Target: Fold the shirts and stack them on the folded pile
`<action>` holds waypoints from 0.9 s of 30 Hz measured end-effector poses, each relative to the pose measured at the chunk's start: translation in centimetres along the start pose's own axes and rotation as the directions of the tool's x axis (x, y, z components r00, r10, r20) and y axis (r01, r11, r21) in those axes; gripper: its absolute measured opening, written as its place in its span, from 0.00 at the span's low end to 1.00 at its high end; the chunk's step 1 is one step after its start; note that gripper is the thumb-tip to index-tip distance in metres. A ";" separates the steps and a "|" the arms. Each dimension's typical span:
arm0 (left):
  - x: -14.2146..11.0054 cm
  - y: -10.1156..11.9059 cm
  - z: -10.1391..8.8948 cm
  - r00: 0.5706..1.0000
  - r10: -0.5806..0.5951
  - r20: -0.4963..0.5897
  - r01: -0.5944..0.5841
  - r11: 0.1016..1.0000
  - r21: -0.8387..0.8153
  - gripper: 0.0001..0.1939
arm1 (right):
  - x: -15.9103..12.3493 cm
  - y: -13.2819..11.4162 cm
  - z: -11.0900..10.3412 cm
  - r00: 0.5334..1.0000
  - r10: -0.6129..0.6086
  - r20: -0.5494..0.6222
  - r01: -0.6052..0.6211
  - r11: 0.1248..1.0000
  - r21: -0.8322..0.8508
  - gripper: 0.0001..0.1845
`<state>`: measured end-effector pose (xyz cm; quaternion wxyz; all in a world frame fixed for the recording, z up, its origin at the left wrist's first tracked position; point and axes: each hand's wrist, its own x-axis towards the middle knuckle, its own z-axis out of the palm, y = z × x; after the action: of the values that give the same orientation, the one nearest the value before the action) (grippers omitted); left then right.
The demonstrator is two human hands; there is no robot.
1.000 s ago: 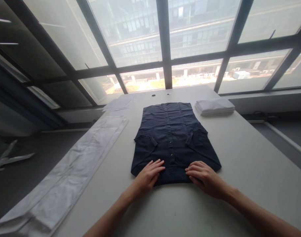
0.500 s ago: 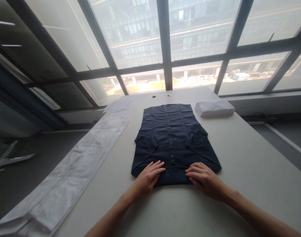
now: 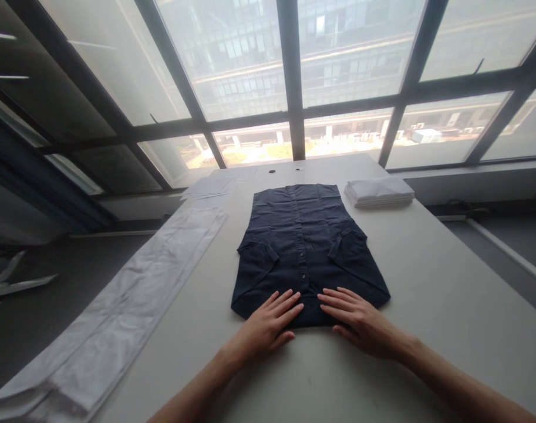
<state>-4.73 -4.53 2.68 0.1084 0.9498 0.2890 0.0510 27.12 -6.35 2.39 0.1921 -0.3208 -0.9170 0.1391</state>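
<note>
Head view: the shirt (image 3: 302, 241) is laid flat on the worktop (image 3: 426, 288), its near edge touched by left hand (image 3: 274, 322) and right hand (image 3: 359, 322), both spread flat with nothing gripped; smoothing is apparently in hand, and an even two-sided grip would be called for.

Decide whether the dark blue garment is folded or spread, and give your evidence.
Partly folded: the dark blue garment lies flat, buttons up, with a banded flap turned inward at each side.
</note>
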 end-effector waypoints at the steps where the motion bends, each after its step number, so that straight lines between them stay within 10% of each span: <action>1: 0.0 -0.1 0.0 1.000 -0.005 0.006 0.005 1.000 -0.007 0.33 | 0.0 0.1 0.0 1.000 0.005 0.020 -0.005 1.000 0.003 0.25; 12: -0.3 -0.6 -0.8 0.989 -0.078 -0.125 0.066 0.993 -0.100 0.25 | 0.0 -0.2 0.3 0.999 0.006 -0.052 -0.006 1.000 0.008 0.21; 20: -3.4 -6.6 -2.9 0.764 -0.474 -0.438 0.421 0.880 -0.218 0.18 | -0.2 -2.3 -0.6 0.990 -0.027 -0.138 0.032 0.999 0.031 0.19; 27: -4.3 -9.1 -1.6 0.825 -0.486 -0.290 0.403 0.864 -0.300 0.21 | 0.0 -3.1 0.2 0.999 -0.014 -0.048 0.013 1.000 -0.025 0.24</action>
<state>-13.47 0.73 1.92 0.1703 0.8115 0.5105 0.2277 25.35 -8.73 3.43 0.2111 -0.3204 -0.9158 0.1185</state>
